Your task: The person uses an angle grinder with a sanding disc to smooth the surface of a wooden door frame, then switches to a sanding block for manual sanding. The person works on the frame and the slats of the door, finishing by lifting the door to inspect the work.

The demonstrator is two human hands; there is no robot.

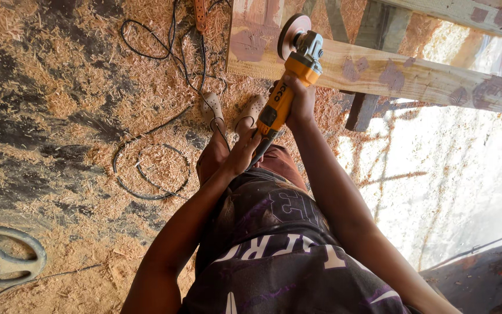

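The left hand (244,152) closes around the tail of the orange angle grinder (289,78), and the right hand (301,100) grips its body. The sanding disc (291,36) meets the patched wooden plank (379,72); sanding seems underway, and steady pressure is needed.

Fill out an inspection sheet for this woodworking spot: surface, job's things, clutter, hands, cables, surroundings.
Surface: floor covered in sawdust and wood shavings, with dark bare patches.
Job's things: orange angle grinder with its sanding disc at the edge of a wooden plank that bears patches of purplish filler.
Clutter: round metal wheel-like part lying in the sawdust at lower left.
Hands: left hand grips the grinder's tail end; right hand wraps the body near the head.
Cables: black cable looped and coiled across the floor, running up to a power strip.
Surroundings: wooden frame pieces behind the plank; bright sunlit ground at right.
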